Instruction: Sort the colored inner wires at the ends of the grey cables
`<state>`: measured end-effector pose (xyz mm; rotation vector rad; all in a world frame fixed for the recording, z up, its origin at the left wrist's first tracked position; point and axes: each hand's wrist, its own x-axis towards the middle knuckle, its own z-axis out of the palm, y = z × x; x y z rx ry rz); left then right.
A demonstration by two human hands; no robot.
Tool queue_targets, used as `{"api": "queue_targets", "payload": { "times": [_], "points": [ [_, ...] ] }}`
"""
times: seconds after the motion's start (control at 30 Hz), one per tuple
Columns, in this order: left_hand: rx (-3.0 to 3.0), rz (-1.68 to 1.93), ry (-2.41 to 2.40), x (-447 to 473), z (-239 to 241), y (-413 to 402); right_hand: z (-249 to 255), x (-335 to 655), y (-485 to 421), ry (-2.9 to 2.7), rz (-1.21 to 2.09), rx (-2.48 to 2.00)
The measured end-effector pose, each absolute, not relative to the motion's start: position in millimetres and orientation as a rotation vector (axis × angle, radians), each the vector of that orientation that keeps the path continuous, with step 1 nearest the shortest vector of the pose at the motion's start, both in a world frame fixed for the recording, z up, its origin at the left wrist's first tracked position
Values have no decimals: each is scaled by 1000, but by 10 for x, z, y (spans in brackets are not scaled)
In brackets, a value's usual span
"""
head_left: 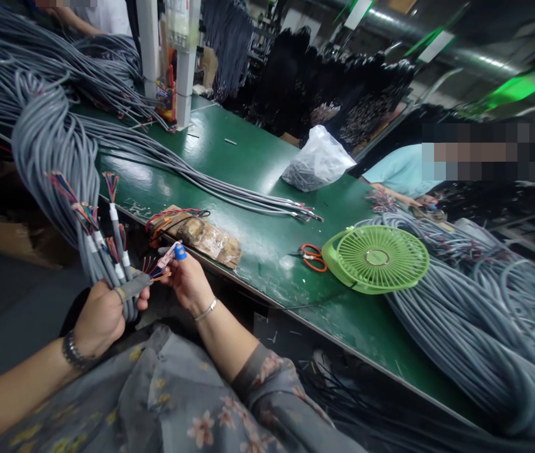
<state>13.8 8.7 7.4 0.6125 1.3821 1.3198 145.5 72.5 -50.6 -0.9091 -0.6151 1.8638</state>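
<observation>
My left hand [102, 318] is closed around a bundle of grey cables [55, 145] that hangs over the table's near edge. Several cable ends stand up above this fist, with white sleeves and fanned-out coloured wires [88, 214]. One grey end lies across the fingers and points right, its thin wires [153, 269] spread towards my right hand [187, 277]. That hand is closed in a pinch on these wires, and a blue cover [180, 251] wraps one fingertip. A small pinkish-white piece [167, 257] shows beside it; its kind is unclear.
On the green table [258, 258] lie a taped cardboard block [215, 242], orange-handled scissors [313, 257], a green fan [375, 258] and a filled plastic bag [317, 160]. More grey cables [474, 340] are heaped right. A co-worker [399, 170] sits across; a white post [185, 69] rises behind.
</observation>
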Motion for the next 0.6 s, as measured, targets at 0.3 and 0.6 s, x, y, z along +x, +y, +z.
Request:
{"api": "queue_targets", "payload": {
  "times": [0.3,0.6],
  "points": [
    [619,1278,1379,146,21,140,-537,1501,755,-611,1853,-856],
    [612,1300,1378,162,163,69,-473,1493,750,-514,1908,-880]
  ]
}}
